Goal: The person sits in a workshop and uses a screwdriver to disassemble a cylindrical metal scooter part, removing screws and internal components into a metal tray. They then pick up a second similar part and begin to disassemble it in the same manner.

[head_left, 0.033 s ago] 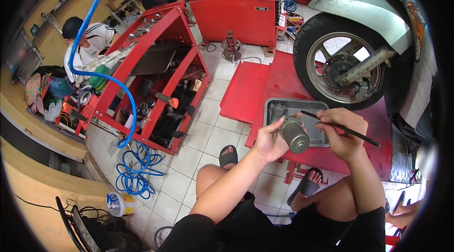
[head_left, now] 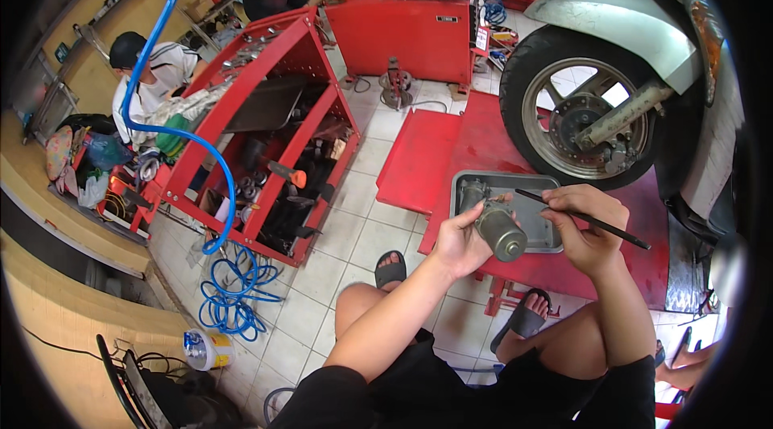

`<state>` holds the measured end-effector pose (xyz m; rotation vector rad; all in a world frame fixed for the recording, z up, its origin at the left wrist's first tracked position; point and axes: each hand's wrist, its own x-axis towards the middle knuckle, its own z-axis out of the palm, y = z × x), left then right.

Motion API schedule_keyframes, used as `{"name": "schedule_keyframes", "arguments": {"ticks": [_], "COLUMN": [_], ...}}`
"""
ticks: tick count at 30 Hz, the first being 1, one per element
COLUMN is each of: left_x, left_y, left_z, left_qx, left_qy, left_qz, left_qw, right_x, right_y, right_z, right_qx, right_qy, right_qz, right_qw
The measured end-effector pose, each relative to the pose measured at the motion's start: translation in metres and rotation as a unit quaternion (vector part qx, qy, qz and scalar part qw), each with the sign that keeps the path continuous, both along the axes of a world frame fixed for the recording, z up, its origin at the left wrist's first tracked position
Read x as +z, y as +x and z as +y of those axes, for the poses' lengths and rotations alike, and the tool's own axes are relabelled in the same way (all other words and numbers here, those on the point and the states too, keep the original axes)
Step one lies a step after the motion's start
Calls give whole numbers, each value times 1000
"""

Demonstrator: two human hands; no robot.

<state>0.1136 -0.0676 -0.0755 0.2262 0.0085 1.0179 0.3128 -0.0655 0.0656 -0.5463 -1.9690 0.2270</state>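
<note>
Dull grey-green metal forms the short, round-ended cylinder point(head_left: 503, 236) in my left hand point(head_left: 461, 245), thumb and fingers clamped around its side, its rounded end tilted down toward me. My right hand point(head_left: 594, 223) holds a thin, straight black rod point(head_left: 613, 230), thumb and fingers pinched together on it; its narrow tip points left, near the cylinder's far end, and I cannot tell whether the two touch. The cylinder is above a shallow grey rectangular tray with rounded corners point(head_left: 535, 223), which rests on a red metal platform point(head_left: 491, 127). At the tray's left side a dark, rounded metal piece point(head_left: 472, 190) shows; whether it joins the cylinder I cannot tell. Just beyond the tray, a wheel with a broad black tyre point(head_left: 513, 111) stands on the platform beneath a silver-grey fender point(head_left: 616, 22). Off to my left stands a red metal open-frame tool rack point(head_left: 320, 58), and a bright blue hose point(head_left: 230, 187) runs down to loose coils on the pale floor tiles point(head_left: 368, 240).
</note>
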Motion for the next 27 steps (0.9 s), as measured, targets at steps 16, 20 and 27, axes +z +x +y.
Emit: {"name": "schedule_keyframes", "arguments": {"ticks": [16, 20, 27], "left_x": [2, 40, 40], "left_y": [16, 31, 15], "left_z": [8, 1, 6], "left_qx": [76, 82, 81], "left_qy": [144, 224, 177], "left_qz": [254, 254, 173], "left_qw": [953, 937, 966], "right_x": [-39, -36, -94], "right_y": [60, 68, 92], "right_z": [-6, -2, 72], "right_qx": [-104, -62, -198], "right_qy": [-268, -248, -302], "right_qz": [98, 212, -43], "right_qw": [953, 943, 932]}}
